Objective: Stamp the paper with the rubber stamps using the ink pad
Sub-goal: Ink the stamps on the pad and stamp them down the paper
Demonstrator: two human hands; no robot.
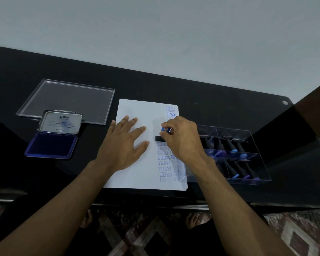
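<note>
A white sheet of paper [137, 174] lies on the black table, with blue stamped words down its right side. My left hand [124, 143] rests flat on the paper, fingers spread. My right hand [181, 137] grips a rubber stamp [160, 138] with a blue knob and a black base, and the base is pressed on the paper's right part. The open ink pad [52, 145], blue, with its metal lid raised, sits to the left of the paper.
A clear box [248, 133] with compartments holding several more stamps stands right of the paper. Its clear flat lid [68, 100] lies behind the ink pad. The table's front edge [155, 202] runs just below the paper, with patterned floor and feet beneath.
</note>
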